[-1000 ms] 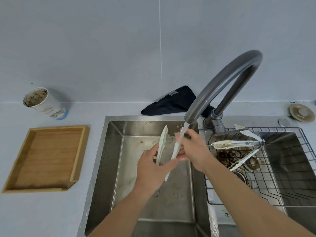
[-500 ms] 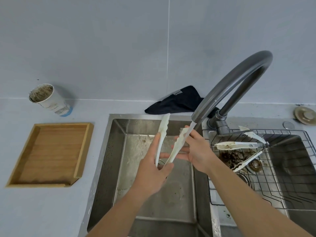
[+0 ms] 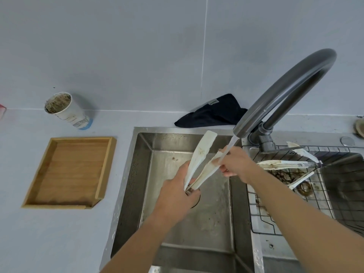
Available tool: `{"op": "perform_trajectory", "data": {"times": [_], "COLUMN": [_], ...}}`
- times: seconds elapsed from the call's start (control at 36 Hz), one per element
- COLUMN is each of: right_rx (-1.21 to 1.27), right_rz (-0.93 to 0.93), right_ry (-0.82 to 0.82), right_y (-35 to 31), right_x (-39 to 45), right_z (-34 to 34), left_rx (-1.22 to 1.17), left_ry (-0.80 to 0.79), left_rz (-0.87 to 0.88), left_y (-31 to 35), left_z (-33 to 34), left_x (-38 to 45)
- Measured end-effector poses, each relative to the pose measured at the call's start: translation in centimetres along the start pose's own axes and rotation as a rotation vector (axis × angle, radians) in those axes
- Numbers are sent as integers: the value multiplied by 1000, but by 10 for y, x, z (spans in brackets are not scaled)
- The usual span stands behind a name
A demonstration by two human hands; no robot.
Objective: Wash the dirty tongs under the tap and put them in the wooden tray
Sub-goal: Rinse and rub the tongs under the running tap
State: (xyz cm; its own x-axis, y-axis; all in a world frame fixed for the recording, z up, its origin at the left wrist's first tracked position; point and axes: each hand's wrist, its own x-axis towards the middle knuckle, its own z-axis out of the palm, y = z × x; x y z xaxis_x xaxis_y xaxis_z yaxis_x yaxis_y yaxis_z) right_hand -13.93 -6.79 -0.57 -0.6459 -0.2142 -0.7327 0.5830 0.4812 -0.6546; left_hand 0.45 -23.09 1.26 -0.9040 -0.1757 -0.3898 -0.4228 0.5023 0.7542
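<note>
Over the left sink basin (image 3: 169,251) my left hand (image 3: 177,196) grips the hinge end of a pair of white, stained tongs (image 3: 199,160), arms spread and pointing up and away. My right hand (image 3: 236,164) pinches the right arm of the tongs near its tip, right where the water stream from the grey tap (image 3: 285,85) falls. The wooden tray (image 3: 71,172) lies on the counter to the left of the sink, with nothing in it. Two more dirty tongs (image 3: 285,164) lie on the wire rack (image 3: 334,194) over the right basin.
A dirty paper cup (image 3: 67,109) stands behind the tray. A dark cloth (image 3: 212,113) lies against the wall behind the sink. A round sink plug (image 3: 360,127) sits at the far right of the counter. Brown residue lies under the rack.
The tongs have tilted further to the right and their arms have spread wider. My right hand slid along the right arm under the water. The camera has shifted slightly.
</note>
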Motion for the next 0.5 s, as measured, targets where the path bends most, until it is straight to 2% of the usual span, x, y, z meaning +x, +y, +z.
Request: {"op": "perform_trajectory", "data": {"times": [0.17, 0.5], "right_rx": [-140, 158], "right_rz": [-24, -172], "right_ry": [0, 151], "right_y": [-5, -1], "right_x": [7, -20], "right_z": [-15, -21], "left_rx": [2, -29], "left_ry": [-34, 72], "left_rz": [-61, -43], "left_y": [-9, -6], "left_z": [-12, -15], "left_x": [11, 42]}}
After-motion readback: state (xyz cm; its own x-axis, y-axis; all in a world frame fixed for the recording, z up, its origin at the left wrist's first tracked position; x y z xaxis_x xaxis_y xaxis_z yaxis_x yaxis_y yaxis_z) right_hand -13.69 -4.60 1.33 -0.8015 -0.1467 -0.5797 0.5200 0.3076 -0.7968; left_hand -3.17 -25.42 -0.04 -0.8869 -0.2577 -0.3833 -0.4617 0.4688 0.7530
